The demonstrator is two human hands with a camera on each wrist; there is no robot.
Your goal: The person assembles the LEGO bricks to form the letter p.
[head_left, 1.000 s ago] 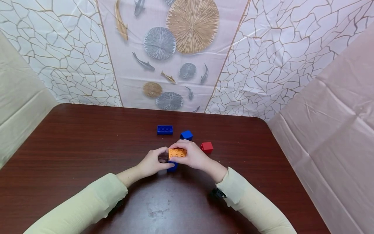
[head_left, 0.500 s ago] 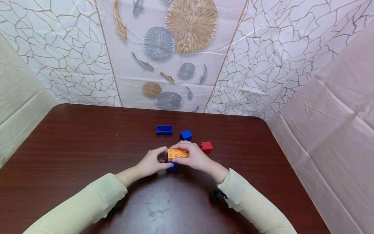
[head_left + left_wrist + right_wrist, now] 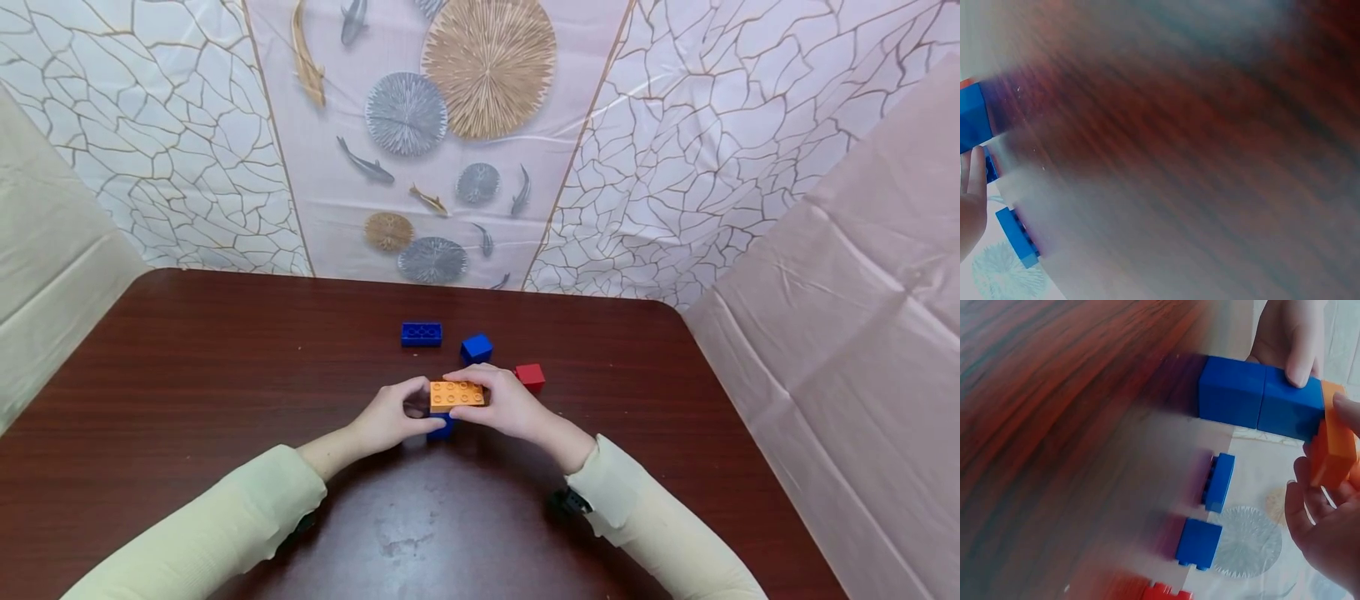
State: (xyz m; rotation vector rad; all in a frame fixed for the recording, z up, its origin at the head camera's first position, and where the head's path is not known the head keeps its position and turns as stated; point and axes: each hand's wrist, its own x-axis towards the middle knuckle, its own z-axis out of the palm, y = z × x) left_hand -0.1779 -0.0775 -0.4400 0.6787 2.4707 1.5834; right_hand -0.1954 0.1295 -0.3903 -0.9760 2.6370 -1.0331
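Note:
Two blue toy building bricks, a lower one [image 3: 1231, 392] and an upper one [image 3: 1291, 405], form an upright stack on the table. Across its top lies an orange eight-stud brick [image 3: 457, 395], overhanging to the right with studs up. My left hand [image 3: 390, 417] grips the upper blue brick, its thumb on the near side. With thumb and fingers on opposite long sides, my right hand [image 3: 510, 406] pinches the orange brick. Whether the orange brick is pressed fully down cannot be told. In the left wrist view only the blue stack [image 3: 974, 119] and some fingers show, at the left edge.
Behind the hands, a long blue brick [image 3: 422, 335] lies on its side, hollow underside facing me. A smaller blue brick [image 3: 477, 348] lies just beyond my right fingers, and a red brick [image 3: 530, 377] to their right. A patterned cloth [image 3: 420, 192] hangs behind the brown table [image 3: 225, 358].
My right hand has slid slightly right along the orange brick, uncovering more of its studs. My left hand stays on the blue stack, and the loose bricks lie where they were.

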